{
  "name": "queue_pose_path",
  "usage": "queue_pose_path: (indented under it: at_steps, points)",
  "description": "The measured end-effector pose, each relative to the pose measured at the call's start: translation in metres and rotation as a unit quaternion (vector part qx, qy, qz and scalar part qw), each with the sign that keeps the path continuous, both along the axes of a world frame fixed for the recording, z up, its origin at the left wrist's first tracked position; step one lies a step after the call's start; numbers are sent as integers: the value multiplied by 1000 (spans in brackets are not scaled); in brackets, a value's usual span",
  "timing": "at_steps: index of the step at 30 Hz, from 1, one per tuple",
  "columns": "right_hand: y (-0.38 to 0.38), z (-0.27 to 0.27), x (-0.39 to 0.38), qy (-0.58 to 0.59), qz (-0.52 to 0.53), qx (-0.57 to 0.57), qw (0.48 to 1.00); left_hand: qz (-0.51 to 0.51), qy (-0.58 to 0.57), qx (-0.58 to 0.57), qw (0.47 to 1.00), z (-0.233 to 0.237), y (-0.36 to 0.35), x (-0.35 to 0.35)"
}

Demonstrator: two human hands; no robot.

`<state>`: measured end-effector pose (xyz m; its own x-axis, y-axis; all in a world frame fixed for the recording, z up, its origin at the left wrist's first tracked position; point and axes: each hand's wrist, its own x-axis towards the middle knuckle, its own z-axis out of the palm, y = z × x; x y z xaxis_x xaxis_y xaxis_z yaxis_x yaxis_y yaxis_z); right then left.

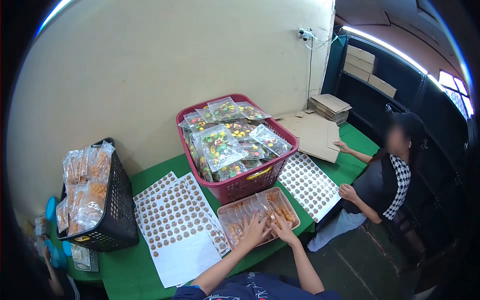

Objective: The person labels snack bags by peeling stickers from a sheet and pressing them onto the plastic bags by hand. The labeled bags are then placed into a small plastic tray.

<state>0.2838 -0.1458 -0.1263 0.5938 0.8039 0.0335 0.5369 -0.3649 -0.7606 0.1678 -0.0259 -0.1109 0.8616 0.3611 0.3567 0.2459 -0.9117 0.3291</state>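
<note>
In the lower middle of the frame, both hands lie in the pink tray (297, 214) on its snack bags (239, 216). The left hand (255, 228) lies flat with fingers spread, while the right hand (284, 231) rests on a bag and I cannot tell whether it pinches. The red basket (235, 187) stands just behind the tray, sticker sheets (175, 220) lie to the left, and a co-worker (385, 185) stands at the right.

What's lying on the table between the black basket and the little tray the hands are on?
Overlapping sheets of round brown stickers lie on the green table between black basket and tray, seen in the head view.
</note>
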Motion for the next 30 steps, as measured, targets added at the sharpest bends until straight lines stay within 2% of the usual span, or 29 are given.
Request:
queue_pose_path:
  at_steps: [2,5,8,9,12,15,18,19,22,25,28,30]
  points:
    - [-1,4,-6,-7,-19,-19,1000,31,8,26,999,0,-7,-1]
    - [-2,10,-12,3,-31,64,997,49,19,19,998,-6,-9,2]
    - [2,-10,-11,57,-95,179,978,59,8,36,998,-10,-9,3]
    - [7,-9,-14,-4,-122,201,972,54,10,39,998,-11,-9,2]
    - [11,-3,-17,-114,-160,103,975,52,28,40,997,-12,-7,7]
    - [9,7,-10,-104,-122,142,977,44,31,20,998,-10,-5,7]
    - [6,10,-6,19,-116,212,970,45,42,9,998,-4,-8,3]
    - [7,2,-2,93,-127,211,965,46,51,12,998,-6,-8,4]
    - [7,0,-4,72,-138,227,961,45,75,7,996,-5,-6,5]
    - [4,4,-6,5,-143,207,968,30,93,-20,995,-1,-7,5]
    - [3,-1,-5,-142,-162,191,958,12,89,-31,996,4,-13,5]
    - [1,-10,-3,-33,-200,227,953,-4,76,-38,996,9,-15,1]
